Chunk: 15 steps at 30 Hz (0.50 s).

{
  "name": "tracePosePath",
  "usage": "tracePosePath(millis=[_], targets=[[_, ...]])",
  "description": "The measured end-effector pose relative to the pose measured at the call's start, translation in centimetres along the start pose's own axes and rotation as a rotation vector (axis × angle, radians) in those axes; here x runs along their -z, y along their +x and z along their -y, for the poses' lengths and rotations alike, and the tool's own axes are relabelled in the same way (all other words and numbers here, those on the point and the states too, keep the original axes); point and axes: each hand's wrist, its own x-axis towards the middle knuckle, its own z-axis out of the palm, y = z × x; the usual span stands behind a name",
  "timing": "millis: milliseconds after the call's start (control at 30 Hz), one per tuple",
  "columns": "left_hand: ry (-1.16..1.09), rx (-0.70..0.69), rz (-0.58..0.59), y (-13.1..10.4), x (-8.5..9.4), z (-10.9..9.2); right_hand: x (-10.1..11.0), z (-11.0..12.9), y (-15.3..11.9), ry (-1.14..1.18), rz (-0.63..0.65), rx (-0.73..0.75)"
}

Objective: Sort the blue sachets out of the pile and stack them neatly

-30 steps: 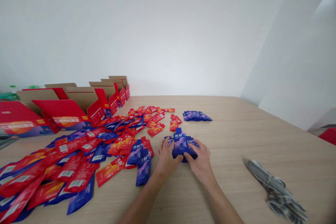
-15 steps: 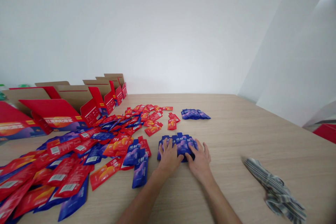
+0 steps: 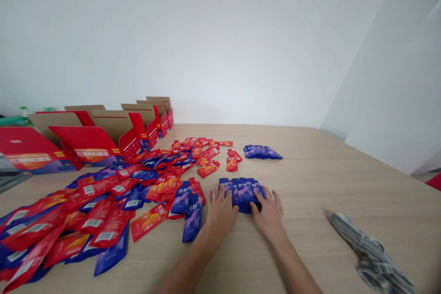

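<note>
A row of overlapping blue pouches [image 3: 244, 192] with purple fruit pictures lies on the table in front of me. My left hand [image 3: 221, 207] is at the row's left end, its fingers curled over the outermost pouch and its thumb by the near edge. At the right end, my right hand [image 3: 267, 212] has its thumb on the near edge and its fingers along the outer side. Both hands grip the row between them and partly hide the end pouches. Two loose blue pouches [image 3: 192, 220] lie left of my left hand.
Mixed red and blue pouches [image 3: 103, 213] are heaped at the left. Open red cartons [image 3: 98, 151] stand behind them. Another row of blue pouches [image 3: 262, 152] lies farther back, near a few red pouches [image 3: 232, 163]. A striped cloth bundle [image 3: 368, 250] lies at the right.
The blue pouches between my hands now sit closer together in a narrower, more even row. Both hands have moved slightly inward. The whole view has shifted a little left.
</note>
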Motion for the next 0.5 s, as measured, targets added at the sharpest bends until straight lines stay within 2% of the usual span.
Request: tracePosePath(millis=[100, 200, 367, 500], targets=[[0.059, 0.144, -0.027, -1.5, 1.8, 2.0, 0.5, 0.9, -0.2, 0.016, -0.080, 0.012], [0.097, 0.259, -0.038, -2.9, 2.7, 4.0, 1.4, 2.8, -0.4, 0.076, -0.159, 0.051], [0.094, 0.361, 0.021, -4.2, 2.2, 6.4, 1.9, 8.2, -1.2, 0.236, -0.177, 0.219], [0.057, 0.371, 0.020, -4.7, 2.5, 7.2, 0.7, 12.2, -2.5, 0.358, -0.119, 0.342]])
